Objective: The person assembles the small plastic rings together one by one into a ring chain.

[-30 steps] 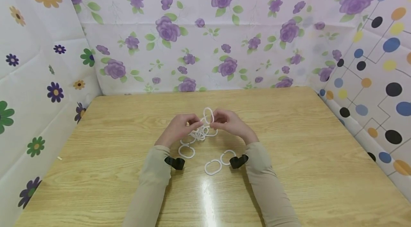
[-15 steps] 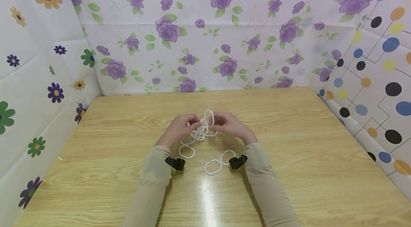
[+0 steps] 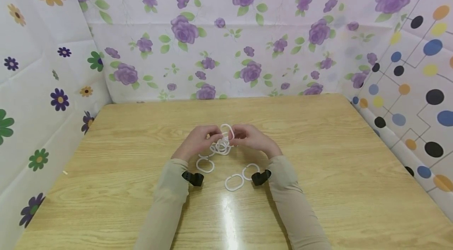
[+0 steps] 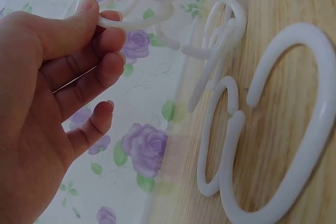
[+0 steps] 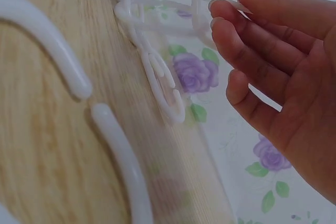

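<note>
White rings (image 4: 122, 24), pinched by left hand (image 3: 199, 141) and right hand (image 3: 250, 138), are probably best turned gap to gap, unforced.

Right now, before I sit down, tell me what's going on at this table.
At a light wood-grain table, a person's left hand pinches a white, oval, plastic-looking ring. The right hand holds a second ring, close to the first. A tangled cluster of similar rings shows between the hands, and more rings lie nearer the person. Whether the two held rings are hooked together isn't clear.
</note>
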`<state>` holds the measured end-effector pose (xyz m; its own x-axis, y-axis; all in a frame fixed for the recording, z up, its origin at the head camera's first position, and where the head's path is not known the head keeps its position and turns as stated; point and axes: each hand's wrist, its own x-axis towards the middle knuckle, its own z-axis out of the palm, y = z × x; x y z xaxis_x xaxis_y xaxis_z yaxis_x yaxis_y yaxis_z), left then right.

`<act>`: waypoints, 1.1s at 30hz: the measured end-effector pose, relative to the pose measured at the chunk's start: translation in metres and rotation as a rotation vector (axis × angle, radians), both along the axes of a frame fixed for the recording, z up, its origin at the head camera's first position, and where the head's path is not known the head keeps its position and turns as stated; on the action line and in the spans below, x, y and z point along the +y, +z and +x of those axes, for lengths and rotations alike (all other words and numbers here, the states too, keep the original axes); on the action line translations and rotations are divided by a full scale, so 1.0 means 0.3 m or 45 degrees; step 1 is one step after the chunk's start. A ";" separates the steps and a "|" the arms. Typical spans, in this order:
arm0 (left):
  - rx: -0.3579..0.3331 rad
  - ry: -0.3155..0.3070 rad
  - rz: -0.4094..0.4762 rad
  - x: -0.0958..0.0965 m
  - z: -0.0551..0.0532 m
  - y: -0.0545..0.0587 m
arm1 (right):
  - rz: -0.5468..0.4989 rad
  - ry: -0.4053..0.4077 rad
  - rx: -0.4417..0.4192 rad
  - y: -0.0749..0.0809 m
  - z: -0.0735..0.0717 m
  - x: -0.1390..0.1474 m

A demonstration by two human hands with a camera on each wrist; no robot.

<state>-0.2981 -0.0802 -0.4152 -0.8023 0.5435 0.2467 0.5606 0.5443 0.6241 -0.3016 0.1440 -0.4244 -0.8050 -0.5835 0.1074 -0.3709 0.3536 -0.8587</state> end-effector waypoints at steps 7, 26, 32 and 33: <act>-0.018 0.018 -0.011 0.005 -0.002 0.005 | -0.009 0.000 -0.008 0.003 -0.002 0.010; -0.106 0.008 -0.067 -0.004 0.002 0.008 | -0.064 -0.199 -0.011 0.014 0.000 0.117; -0.155 -0.042 -0.053 -0.004 -0.001 0.003 | -0.081 -0.217 0.016 0.027 -0.002 0.117; -0.167 -0.047 -0.054 -0.004 -0.001 0.003 | -0.088 -0.218 0.025 0.029 -0.002 0.117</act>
<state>-0.2983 -0.0814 -0.4141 -0.8053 0.5812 0.1171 0.4959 0.5520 0.6703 -0.3021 0.1790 -0.4156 -0.8892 -0.4289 0.1592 -0.3273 0.3530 -0.8765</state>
